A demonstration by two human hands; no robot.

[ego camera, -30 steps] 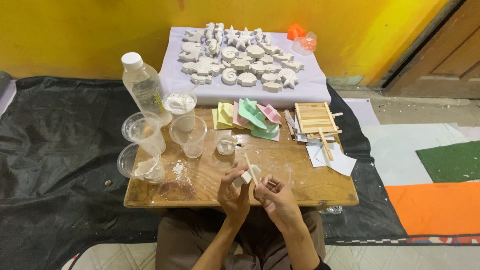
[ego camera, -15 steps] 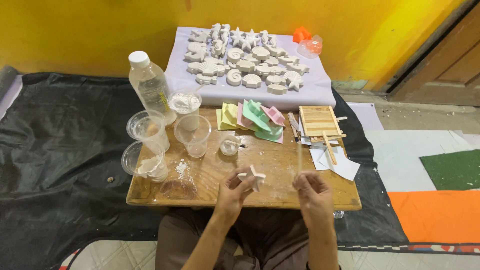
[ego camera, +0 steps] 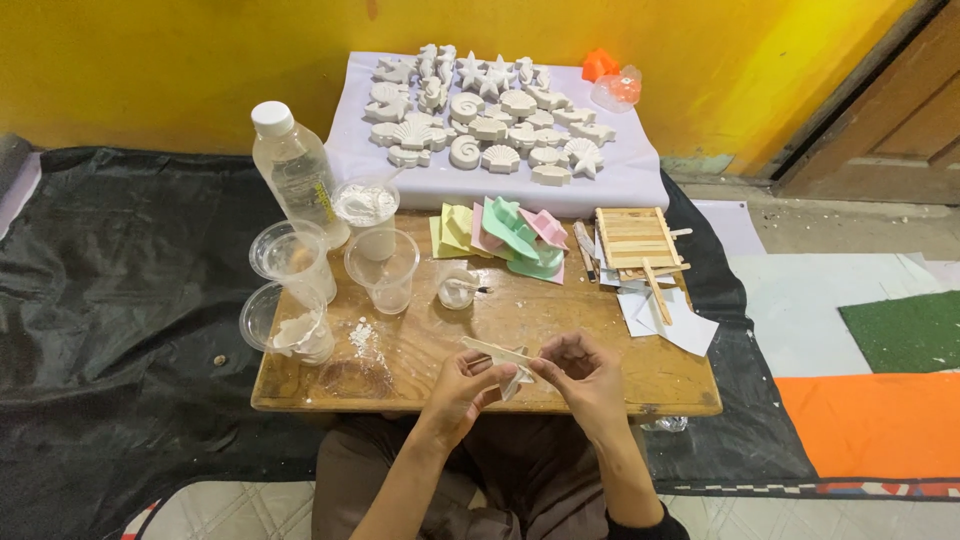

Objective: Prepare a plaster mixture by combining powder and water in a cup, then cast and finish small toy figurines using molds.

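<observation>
Both hands have come back together at the lower centre of the frame since half a second ago. Now the left hand point(ego camera: 462, 385) pinches a small white plaster piece point(ego camera: 517, 380), while the right hand point(ego camera: 585, 372) grips a flat wooden stick point(ego camera: 497, 349) laid across it. Many finished plaster shapes point(ego camera: 490, 115) lie on the pale sheet point(ego camera: 620, 185) at upper centre; coloured moulds point(ego camera: 505, 232) sit mid-table, so much looks done.
</observation>
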